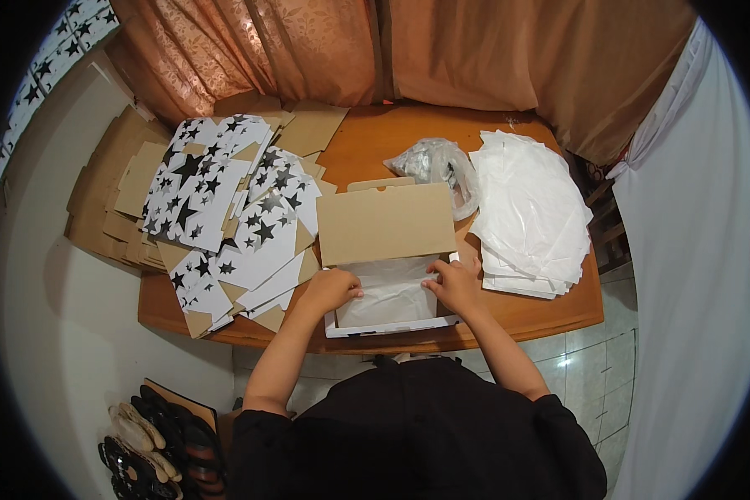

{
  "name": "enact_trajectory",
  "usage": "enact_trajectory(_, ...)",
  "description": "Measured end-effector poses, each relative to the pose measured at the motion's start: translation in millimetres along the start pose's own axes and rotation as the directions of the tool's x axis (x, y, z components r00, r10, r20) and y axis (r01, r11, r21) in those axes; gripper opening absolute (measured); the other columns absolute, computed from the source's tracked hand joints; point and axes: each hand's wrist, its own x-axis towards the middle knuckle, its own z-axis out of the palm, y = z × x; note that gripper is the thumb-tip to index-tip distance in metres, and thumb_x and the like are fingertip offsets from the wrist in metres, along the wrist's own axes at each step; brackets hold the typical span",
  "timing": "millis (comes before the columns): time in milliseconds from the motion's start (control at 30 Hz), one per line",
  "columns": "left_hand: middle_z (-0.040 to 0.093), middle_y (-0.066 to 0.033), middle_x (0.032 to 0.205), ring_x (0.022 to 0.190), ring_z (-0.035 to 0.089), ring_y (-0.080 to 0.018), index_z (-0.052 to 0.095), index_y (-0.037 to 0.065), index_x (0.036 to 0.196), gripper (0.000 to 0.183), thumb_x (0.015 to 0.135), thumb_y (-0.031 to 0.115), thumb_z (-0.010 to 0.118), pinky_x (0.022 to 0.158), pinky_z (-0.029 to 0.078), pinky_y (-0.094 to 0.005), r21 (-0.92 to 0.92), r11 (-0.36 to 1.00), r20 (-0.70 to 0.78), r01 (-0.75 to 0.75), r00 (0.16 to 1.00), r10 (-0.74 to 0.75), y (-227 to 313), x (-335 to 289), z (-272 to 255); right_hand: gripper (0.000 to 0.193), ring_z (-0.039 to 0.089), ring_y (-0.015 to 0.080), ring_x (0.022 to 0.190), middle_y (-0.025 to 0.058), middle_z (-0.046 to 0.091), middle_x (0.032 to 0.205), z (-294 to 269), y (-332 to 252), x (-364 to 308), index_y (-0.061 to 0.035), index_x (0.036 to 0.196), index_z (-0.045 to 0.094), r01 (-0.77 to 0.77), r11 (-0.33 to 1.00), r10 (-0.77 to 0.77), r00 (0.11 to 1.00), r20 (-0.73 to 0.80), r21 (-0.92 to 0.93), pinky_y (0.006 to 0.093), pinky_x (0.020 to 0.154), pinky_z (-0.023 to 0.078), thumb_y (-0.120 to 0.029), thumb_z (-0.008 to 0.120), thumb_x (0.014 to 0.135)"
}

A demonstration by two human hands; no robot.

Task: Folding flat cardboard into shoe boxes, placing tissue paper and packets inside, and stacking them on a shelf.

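Note:
In front of me on the table stands an open cardboard box [386,223], its brown lid raised at the back and its front wall white outside. White tissue paper [383,297] lines the inside. My left hand [332,288] reaches over the left side wall, its curled fingers closed at the paper's left edge. Across from it, my right hand [455,284] bends over the right side wall, finger and thumb at the paper's right edge. The fingers partly hide what they grip.
Left of the box lie piled flat cardboard blanks with black stars on white [193,187]. A stack of white tissue sheets [532,212] sits at the right. Behind the box is a clear plastic bag [442,162]. The wooden table [358,137] meets brown curtains [467,54]; shoes [146,446] are at lower left.

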Motion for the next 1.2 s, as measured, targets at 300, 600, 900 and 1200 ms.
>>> enact_trajectory(300, 0.054, -0.0046, 0.098, 0.096, 0.050, -0.0226, 0.055, 0.014, 0.101, 0.055, 0.055, 0.031, 0.080, 0.078, 0.034, -0.0370, 0.196, 0.979, -0.511, -0.052, 0.847, 0.147, 14, 9, 10, 0.053, 0.051, 0.0252, 0.100, 0.0070, 0.055, 0.106, 17, -8, 12, -0.0178, 0.111, 0.052, 0.007, 0.970, -0.025, 0.997, -0.070, -0.244, 0.0628, 0.096, 0.016, -0.017, 0.075, 0.064)
enact_trajectory(600, 0.053, -0.0018, 0.087, 0.086, 0.051, -0.0199, 0.056, 0.015, 0.088, 0.029, 0.063, 0.014, 0.072, 0.073, 0.032, -0.0348, 0.281, 0.952, -0.546, -0.123, 0.795, 0.264, 0, 37, 23, 0.050, 0.037, 0.0260, 0.121, 0.0065, 0.046, 0.117, 37, 0, 24, -0.0233, 0.115, 0.049, 0.101, 0.905, -0.177, 0.973, -0.148, -0.413, 0.0623, 0.095, 0.013, -0.005, 0.060, 0.069)
enact_trajectory(900, 0.051, -0.0005, 0.074, 0.075, 0.051, -0.0168, 0.055, 0.013, 0.070, 0.007, 0.067, 0.014, 0.062, 0.069, 0.033, -0.0336, 0.336, 0.813, -0.338, -0.476, 0.745, 0.576, -7, 28, 25, 0.008, 0.045, 0.0223, 0.112, 0.0024, 0.054, 0.100, 26, 3, 17, -0.0152, 0.075, 0.063, 0.245, 0.908, -0.320, 0.930, -0.183, -0.341, 0.0598, 0.096, 0.010, -0.011, 0.061, 0.069)
enact_trajectory(1200, 0.054, -0.0036, 0.085, 0.083, 0.053, -0.0192, 0.057, 0.012, 0.087, 0.026, 0.065, 0.018, 0.070, 0.074, 0.035, -0.0347, 0.281, 0.850, -0.168, -0.446, 0.849, 0.501, 4, 24, 16, 0.014, 0.055, 0.0210, 0.092, 0.0022, 0.057, 0.089, 27, 7, 11, -0.0118, 0.084, 0.059, 0.459, 0.881, -0.454, 0.889, 0.066, -0.116, 0.0565, 0.097, 0.029, -0.011, 0.063, 0.070)
